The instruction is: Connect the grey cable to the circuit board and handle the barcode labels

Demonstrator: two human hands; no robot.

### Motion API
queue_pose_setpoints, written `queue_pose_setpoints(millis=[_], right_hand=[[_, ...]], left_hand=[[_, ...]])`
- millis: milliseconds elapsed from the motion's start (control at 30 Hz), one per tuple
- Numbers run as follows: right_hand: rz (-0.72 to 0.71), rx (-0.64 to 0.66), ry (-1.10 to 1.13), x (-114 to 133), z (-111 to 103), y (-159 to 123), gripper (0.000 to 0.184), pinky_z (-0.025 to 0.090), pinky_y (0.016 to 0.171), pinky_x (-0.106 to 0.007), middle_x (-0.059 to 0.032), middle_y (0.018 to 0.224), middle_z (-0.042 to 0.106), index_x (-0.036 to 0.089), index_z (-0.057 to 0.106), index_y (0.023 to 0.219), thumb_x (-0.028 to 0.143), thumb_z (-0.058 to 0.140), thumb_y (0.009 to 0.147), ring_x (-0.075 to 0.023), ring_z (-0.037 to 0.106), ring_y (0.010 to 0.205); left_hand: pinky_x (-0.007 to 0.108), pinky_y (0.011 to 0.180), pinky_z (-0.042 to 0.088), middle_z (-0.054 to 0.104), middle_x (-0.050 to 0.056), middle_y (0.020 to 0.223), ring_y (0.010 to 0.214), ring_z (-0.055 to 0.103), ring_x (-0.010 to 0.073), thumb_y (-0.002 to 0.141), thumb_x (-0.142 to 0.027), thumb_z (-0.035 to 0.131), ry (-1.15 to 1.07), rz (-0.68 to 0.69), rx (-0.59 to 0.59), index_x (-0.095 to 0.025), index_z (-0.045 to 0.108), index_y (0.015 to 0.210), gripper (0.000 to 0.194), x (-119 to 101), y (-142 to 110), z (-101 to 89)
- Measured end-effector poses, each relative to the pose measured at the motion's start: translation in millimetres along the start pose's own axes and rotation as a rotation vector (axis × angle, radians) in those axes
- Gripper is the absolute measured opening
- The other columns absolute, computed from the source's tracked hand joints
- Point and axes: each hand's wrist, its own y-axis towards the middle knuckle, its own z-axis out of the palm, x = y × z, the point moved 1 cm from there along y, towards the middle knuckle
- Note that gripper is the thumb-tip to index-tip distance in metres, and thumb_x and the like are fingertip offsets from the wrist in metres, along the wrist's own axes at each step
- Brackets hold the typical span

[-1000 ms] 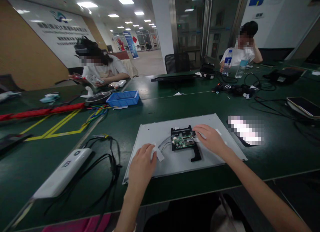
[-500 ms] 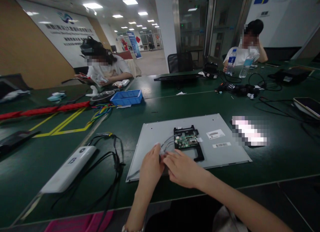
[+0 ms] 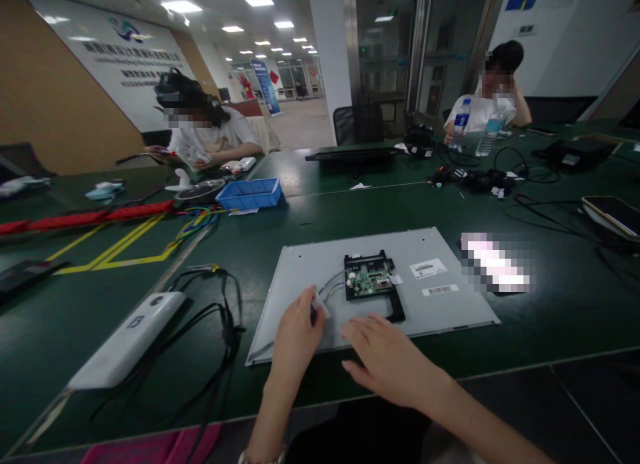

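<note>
Across the dark green tabletop point(image 3: 320, 214) you face a black mesh-backed chair point(image 3: 358, 125), white square pillar point(image 3: 327, 64) and dark glass doors point(image 3: 387, 57); bright rectangular ceiling lights point(image 3: 181, 7) overhead.

Shows smooth, dull grey metal on the flat panel point(image 3: 450, 309), with matt black plastic on the bracket point(image 3: 397, 309) and slightly shiny paper on the labels point(image 3: 428, 269). Looks thin on the pale strip point(image 3: 321, 305), paper or plastic unclear. Gleams softly across the smooth green tabletop point(image 3: 235, 251). Looks like glossy white plastic on the near-left case point(image 3: 127, 342), smooth blue plastic on the far-left basket point(image 3: 250, 201).
</note>
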Motion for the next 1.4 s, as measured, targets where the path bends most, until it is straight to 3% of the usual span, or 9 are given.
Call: queue_pose_setpoints(millis=[200, 300, 467, 600, 767, 1033, 1200, 1400], right_hand=[[0.299, -0.110, 0.214, -62, -53, -16, 0.017, 0.046, 0.080, -0.032, -0.0037, 0.099, 0.064, 0.021, 0.057, 0.101, 0.025, 0.048, 0.088, -0.0168, 0.059, 0.090], [0.385, -0.174, 0.251, -103, -65, -16, 0.014, 0.046, 0.079, -0.032, -0.0035, 0.096, 0.065, 0.020, 0.060, 0.095, 0.021, 0.050, 0.085, -0.0165, 0.060, 0.089], [0.376, -0.027, 0.431, -147, -67, -1, 0.023, 0.049, 0.076, -0.031, -0.0057, 0.104, 0.064, 0.020, 0.062, 0.101, 0.021, 0.056, 0.079, -0.0167, 0.060, 0.091], [0.373, 0.021, 0.334, -157, -57, 15, 0.030, 0.047, 0.074, -0.030, -0.0061, 0.104, 0.064, 0.019, 0.065, 0.100, 0.022, 0.065, 0.071, -0.0177, 0.059, 0.090], [0.369, -0.017, 0.353, -158, -42, 18, 0.028, 0.046, 0.070, -0.029, -0.0032, 0.093, 0.066, 0.018, 0.064, 0.097, 0.021, 0.065, 0.070, -0.0149, 0.057, 0.078], [0.412, -0.047, 0.422, -159, -34, 13, 0.031, 0.045, 0.064, -0.028, -0.0026, 0.090, 0.066, 0.019, 0.063, 0.099, 0.018, 0.065, 0.067, -0.0138, 0.056, 0.073], [0.423, -0.077, 0.391, -160, -39, 12, 0.023, 0.045, 0.061, -0.027, -0.0015, 0.076, 0.065, 0.019, 0.065, 0.094, 0.027, 0.062, 0.073, -0.0141, 0.057, 0.066], [0.587, -0.153, 0.311, -186, -53, -8, 0.020, 0.047, 0.065, -0.029, -0.0046, 0.081, 0.066, 0.019, 0.066, 0.090, 0.028, 0.062, 0.073, -0.0165, 0.061, 0.072]], left_hand=[[0.041, 0.097, 0.041, 0.055, 0.012, 0.117, 0.110, 0.053, 0.0241, 0.087, -0.024, 0.044, 0.018, 0.124, -0.141, -0.016, 0.054, 0.097, 0.016, -4, -5, -10.8], [0.040, 0.093, 0.043, 0.058, 0.010, 0.112, 0.106, 0.054, 0.0234, 0.088, -0.025, 0.044, 0.073, 0.195, -0.088, -0.018, 0.054, 0.103, 0.020, -12, -9, -19.2], [0.042, 0.091, 0.043, 0.059, 0.009, 0.113, 0.104, 0.054, 0.0246, 0.084, -0.023, 0.049, 0.202, 0.243, 0.022, -0.020, 0.054, 0.109, 0.025, -20, -14, -25.8], [0.038, 0.088, 0.044, 0.060, 0.008, 0.109, 0.099, 0.056, 0.0233, 0.085, -0.019, 0.046, 0.240, 0.210, 0.042, -0.019, 0.057, 0.105, 0.022, -17, -13, -22.6], [0.035, 0.084, 0.045, 0.062, 0.007, 0.103, 0.093, 0.058, 0.0215, 0.088, -0.016, 0.041, 0.242, 0.219, 0.061, -0.019, 0.060, 0.098, 0.022, -12, -11, -20.0], [0.038, 0.087, 0.041, 0.063, 0.009, 0.104, 0.099, 0.055, 0.0247, 0.087, -0.015, 0.042, 0.363, 0.191, -0.178, -0.018, 0.061, 0.097, 0.021, -2, 1, -39.8], [0.042, 0.086, 0.039, 0.064, 0.009, 0.106, 0.100, 0.055, 0.0268, 0.084, -0.015, 0.043, 0.436, 0.156, -0.092, -0.019, 0.063, 0.092, 0.022, 2, 8, -39.4], [0.042, 0.086, 0.038, 0.065, 0.008, 0.106, 0.100, 0.056, 0.0266, 0.084, -0.022, 0.046, 0.385, 0.124, -0.065, -0.020, 0.065, 0.086, 0.019, 0, 6, -37.4]])
